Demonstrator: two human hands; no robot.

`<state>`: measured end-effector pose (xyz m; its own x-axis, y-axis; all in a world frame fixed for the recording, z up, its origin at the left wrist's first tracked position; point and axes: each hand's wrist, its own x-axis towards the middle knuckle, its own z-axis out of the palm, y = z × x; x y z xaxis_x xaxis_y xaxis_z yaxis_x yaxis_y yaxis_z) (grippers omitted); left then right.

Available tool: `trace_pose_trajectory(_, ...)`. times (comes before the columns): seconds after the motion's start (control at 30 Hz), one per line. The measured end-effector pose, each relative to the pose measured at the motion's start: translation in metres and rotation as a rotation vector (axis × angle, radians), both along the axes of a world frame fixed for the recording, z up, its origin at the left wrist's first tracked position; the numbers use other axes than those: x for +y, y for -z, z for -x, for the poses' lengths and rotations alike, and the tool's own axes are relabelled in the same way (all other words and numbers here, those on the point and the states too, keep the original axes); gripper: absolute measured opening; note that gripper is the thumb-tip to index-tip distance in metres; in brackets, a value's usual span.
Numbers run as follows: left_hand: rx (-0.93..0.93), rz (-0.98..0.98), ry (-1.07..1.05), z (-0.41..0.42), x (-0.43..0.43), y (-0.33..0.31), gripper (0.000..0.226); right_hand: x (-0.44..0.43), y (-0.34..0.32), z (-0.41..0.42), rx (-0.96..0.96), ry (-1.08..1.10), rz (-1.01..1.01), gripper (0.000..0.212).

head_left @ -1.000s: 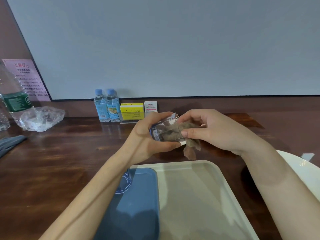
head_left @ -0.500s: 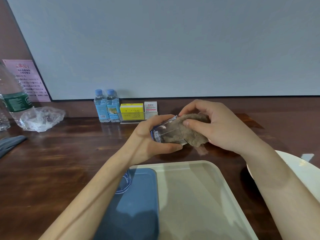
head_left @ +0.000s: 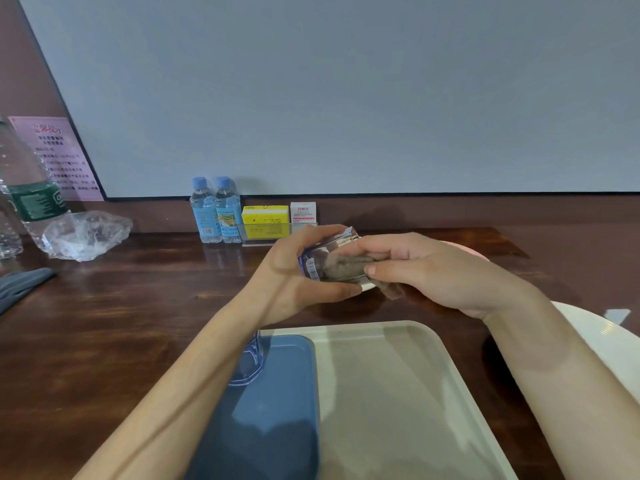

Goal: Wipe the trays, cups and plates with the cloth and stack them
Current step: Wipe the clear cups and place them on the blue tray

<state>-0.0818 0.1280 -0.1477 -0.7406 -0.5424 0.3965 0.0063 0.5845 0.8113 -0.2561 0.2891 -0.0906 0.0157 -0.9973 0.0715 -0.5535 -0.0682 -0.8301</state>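
My left hand (head_left: 294, 275) grips a clear glass cup (head_left: 329, 249) held on its side above the table, its mouth toward the right. My right hand (head_left: 436, 271) holds a brown cloth (head_left: 343, 266) pushed inside the cup, with a corner hanging out below the rim. Below lies a beige tray (head_left: 398, 393) with a smaller blue tray (head_left: 273, 410) on its left part. A second clear cup (head_left: 251, 358) stands on the blue tray, partly behind my left forearm. A white plate (head_left: 602, 341) shows at the right edge. A pink plate (head_left: 474, 252) peeks out behind my right hand.
Two small water bottles (head_left: 216, 211), a yellow box (head_left: 265, 221) and a white box (head_left: 303, 211) stand along the back wall. A large bottle (head_left: 29, 199) and crumpled plastic (head_left: 86, 233) sit at far left, with a grey cloth (head_left: 20, 289) near the left edge.
My right hand has turned and pushed the cloth deeper into the cup, its fingers now lying flatter. The cup stays in my left hand at nearly the same spot.
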Motion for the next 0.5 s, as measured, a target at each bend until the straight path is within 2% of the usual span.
trace_pose_trajectory(0.1,-0.011,0.005,0.001,0.0,0.0,-0.001,0.082,-0.007,0.007,-0.002,-0.088,0.032,0.044,0.04)
trace_pose_trajectory(0.2,0.009,-0.023,0.004,0.001,0.001,0.0,0.082,-0.011,0.008,-0.006,-0.175,0.191,0.152,0.033)
trace_pose_trajectory(0.33,0.048,-0.09,0.003,0.001,0.002,-0.003,0.076,-0.012,0.008,-0.006,-0.044,0.345,0.301,0.028)
trace_pose_trajectory(0.43,0.057,-0.13,0.017,0.001,0.003,-0.003,0.077,-0.011,0.009,-0.01,-0.094,0.375,0.28,0.025)
trace_pose_trajectory(0.5,0.051,-0.127,0.027,0.001,0.002,-0.002,0.081,-0.009,0.01,-0.011,-0.07,0.357,0.212,0.013)
